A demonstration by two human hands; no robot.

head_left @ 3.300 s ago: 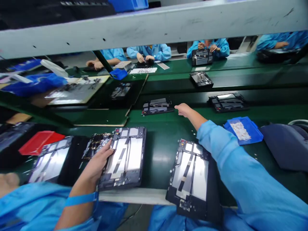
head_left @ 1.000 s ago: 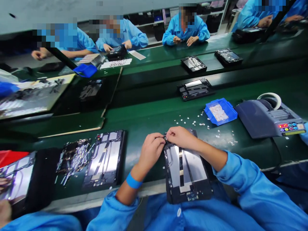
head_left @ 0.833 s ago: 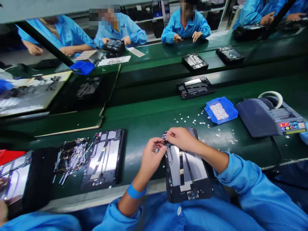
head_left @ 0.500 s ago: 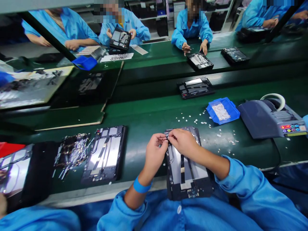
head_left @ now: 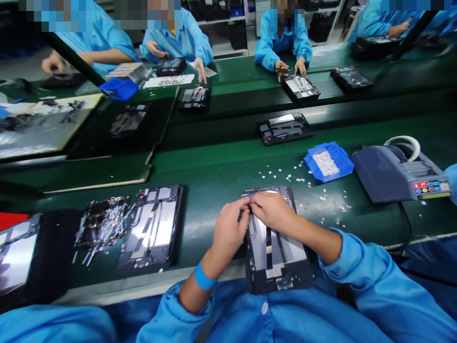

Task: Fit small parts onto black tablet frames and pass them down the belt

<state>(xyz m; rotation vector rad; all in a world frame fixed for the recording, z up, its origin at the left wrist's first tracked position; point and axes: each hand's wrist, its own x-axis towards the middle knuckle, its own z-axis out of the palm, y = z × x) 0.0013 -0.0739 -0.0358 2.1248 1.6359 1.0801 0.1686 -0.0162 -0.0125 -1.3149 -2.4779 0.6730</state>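
Note:
An opened tablet (head_left: pixel 259 247) lies in front of me, its lower end jutting over the table's near edge. My left hand (head_left: pixel 230 226) is closed in a pinch at the tablet's upper left corner. My right hand (head_left: pixel 273 209) bends over the upper part of the tablet, its fingertips pinched together against those of the left. Whatever the fingertips hold is too small to make out. A blue band (head_left: pixel 205 276) circles my left wrist. To the left lies a second opened tablet (head_left: pixel 153 228), beside a pile of small flex cables (head_left: pixel 103 224).
A blue bin (head_left: pixel 330 162) of small white pieces stands near a tape dispenser (head_left: pixel 400 171). White bits lie scattered around the bin. Another opened tablet (head_left: pixel 285 128) rests beyond. Co-workers in blue sit across the green table (head_left: pixel 214 166); another person's sleeve (head_left: pixel 57 324) is at lower left.
My left fingers have closed in more tightly; both hands stay at the tablet's upper corner. Across the table, a co-worker has set down a tablet held up before.

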